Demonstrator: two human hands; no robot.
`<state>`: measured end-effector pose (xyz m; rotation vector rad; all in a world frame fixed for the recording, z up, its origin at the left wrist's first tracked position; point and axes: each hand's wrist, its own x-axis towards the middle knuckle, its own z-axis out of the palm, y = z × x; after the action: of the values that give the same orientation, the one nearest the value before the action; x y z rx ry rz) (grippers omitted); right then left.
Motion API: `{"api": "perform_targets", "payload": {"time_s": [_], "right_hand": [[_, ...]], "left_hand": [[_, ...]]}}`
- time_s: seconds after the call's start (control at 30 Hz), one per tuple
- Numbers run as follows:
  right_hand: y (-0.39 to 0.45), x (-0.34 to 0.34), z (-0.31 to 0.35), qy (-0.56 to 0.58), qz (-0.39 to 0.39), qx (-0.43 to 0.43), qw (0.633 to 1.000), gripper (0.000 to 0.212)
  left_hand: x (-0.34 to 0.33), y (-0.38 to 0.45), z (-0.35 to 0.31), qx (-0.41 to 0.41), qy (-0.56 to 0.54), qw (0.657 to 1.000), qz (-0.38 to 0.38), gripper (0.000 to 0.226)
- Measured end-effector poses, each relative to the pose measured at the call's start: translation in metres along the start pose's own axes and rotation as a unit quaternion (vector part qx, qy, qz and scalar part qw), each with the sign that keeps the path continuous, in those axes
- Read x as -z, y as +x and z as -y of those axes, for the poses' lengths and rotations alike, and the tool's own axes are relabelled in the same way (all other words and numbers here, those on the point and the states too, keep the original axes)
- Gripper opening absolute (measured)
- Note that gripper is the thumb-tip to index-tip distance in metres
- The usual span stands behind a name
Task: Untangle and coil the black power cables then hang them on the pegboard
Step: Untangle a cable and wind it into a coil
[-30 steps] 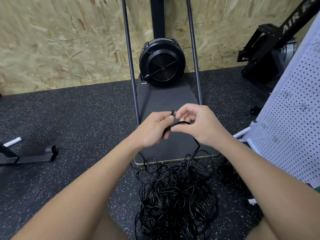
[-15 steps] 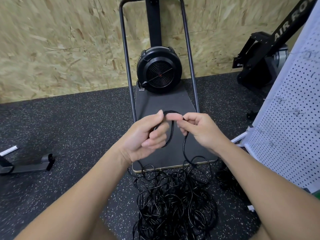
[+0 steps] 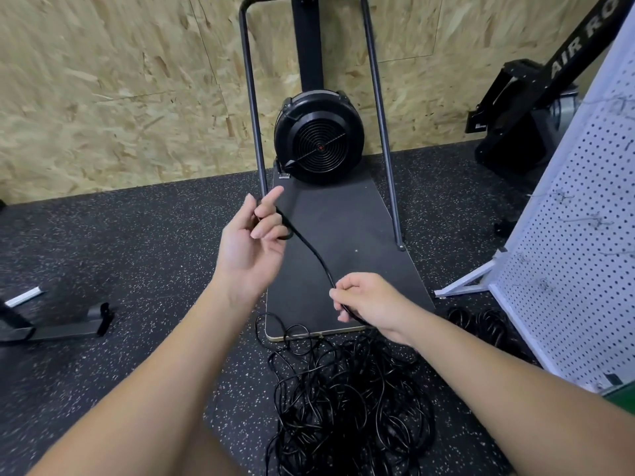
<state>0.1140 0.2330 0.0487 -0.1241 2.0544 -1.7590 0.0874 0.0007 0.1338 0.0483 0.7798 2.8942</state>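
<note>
Cable (image 3: 318,259) taut btwn left hand (image 3: 252,242) gripping small loop & right hand (image 3: 366,300) pinching it, above tangle (image 3: 347,400).

Head-worn view, forward and down.

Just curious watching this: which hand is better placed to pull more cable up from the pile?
The right hand: it grips the cable lowest, just above the tangled pile.

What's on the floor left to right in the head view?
Black metal foot → tangled cable pile → small coiled cables → white pegboard.
</note>
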Motion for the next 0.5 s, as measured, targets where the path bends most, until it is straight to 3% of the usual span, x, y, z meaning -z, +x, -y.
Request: {"api": "perform_targets", "payload": {"time_s": [0.1,0.2,0.33,0.5], "right_hand": [[-0.003,-0.006,0.008,-0.099,-0.024,0.043,0.994,0.01],[-0.009,-0.006,0.018,-0.23,-0.038,0.138,0.963,0.005],[-0.018,-0.006,0.03,-0.247,-0.017,0.226,0.942,0.009],[-0.028,0.006,0.049,-0.215,-0.028,0.279,0.936,0.011]], "left_hand": [[0.011,0.007,-0.006,-0.04,0.028,0.998,-0.045,0.046],[0.015,0.005,-0.004,-0.07,0.094,0.989,-0.084,0.044],[0.019,0.004,0.004,-0.08,0.223,0.965,-0.116,0.033],[0.007,-0.01,0.022,-0.006,0.397,0.917,-0.039,0.033]]}}
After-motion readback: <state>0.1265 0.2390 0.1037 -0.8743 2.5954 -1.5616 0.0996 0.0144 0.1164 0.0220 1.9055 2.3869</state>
